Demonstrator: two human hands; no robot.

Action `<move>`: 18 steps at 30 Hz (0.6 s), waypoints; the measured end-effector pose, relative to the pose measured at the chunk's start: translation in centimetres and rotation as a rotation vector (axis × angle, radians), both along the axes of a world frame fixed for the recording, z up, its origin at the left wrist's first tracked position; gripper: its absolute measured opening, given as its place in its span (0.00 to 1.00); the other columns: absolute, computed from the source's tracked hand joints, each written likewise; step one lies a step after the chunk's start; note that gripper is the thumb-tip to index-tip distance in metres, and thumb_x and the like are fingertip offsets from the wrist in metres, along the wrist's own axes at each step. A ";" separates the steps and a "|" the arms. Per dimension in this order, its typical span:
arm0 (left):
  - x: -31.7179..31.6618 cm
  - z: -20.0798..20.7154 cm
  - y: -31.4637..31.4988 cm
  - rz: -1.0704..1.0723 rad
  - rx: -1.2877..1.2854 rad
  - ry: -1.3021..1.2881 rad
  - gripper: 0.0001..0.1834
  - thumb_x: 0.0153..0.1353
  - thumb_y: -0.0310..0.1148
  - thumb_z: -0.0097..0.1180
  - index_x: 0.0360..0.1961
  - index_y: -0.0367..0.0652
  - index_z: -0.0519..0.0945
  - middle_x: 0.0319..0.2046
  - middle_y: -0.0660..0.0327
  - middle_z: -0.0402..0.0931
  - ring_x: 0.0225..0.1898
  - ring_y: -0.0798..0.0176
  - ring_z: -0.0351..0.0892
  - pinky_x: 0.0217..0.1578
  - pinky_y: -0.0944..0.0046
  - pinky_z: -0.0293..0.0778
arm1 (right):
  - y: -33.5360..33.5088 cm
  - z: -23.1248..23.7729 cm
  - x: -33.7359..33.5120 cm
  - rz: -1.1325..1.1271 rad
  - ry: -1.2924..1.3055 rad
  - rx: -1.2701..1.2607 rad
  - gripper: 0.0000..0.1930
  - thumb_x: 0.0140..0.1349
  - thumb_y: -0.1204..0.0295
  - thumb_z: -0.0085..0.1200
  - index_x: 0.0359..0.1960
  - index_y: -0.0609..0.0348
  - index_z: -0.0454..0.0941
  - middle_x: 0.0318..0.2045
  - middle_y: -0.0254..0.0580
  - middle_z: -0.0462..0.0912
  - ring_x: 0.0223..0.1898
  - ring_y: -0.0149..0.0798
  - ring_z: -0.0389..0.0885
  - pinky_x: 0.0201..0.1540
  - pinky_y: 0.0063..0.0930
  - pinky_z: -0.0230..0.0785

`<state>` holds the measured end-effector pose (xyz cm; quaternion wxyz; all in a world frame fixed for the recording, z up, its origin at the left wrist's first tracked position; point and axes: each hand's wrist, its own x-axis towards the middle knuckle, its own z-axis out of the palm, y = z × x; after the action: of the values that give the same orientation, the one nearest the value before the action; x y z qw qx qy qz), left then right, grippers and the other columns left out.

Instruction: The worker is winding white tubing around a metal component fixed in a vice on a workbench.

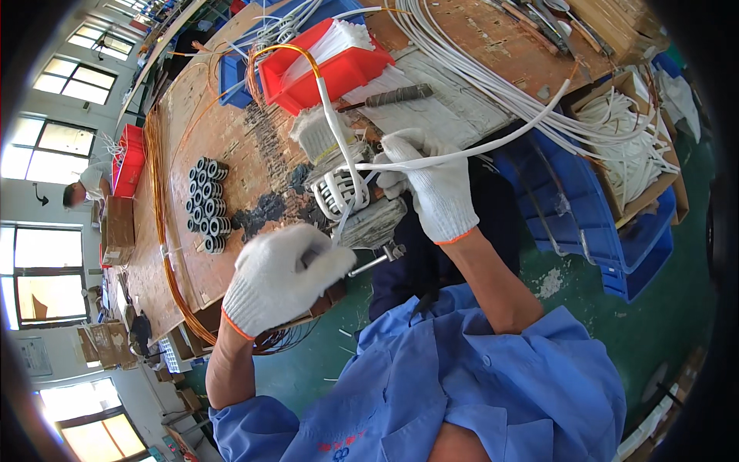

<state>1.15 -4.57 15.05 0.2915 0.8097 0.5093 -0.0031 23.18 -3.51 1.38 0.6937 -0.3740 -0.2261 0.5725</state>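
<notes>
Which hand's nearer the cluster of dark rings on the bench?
Left. The left hand is just right of the cluster of dark rings, toward the body; the right hand is farther right, beyond the white coil.

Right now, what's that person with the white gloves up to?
Someone in a blue shirt is working on a white coil at the bench. Their right grip holds a white cable beside the coil; their left grip is close by, seemingly pinching a thin white strip. A red bin of white pieces sits behind, and dark rings are grouped to the left.
</notes>
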 end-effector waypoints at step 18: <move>6.3 -1.1 2.7 0.159 0.118 -0.572 0.05 0.74 0.25 0.63 0.45 0.34 0.84 0.28 0.63 0.85 0.25 0.78 0.78 0.26 0.72 0.73 | 0.5 -0.9 -1.7 -0.365 -0.605 0.254 0.19 0.68 0.73 0.69 0.58 0.63 0.83 0.47 0.44 0.93 0.48 0.43 0.92 0.51 0.36 0.84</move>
<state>7.48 -1.83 13.97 0.3748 0.7510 0.4675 0.2774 21.52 -3.03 0.45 0.7271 -0.4715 -0.4195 0.2705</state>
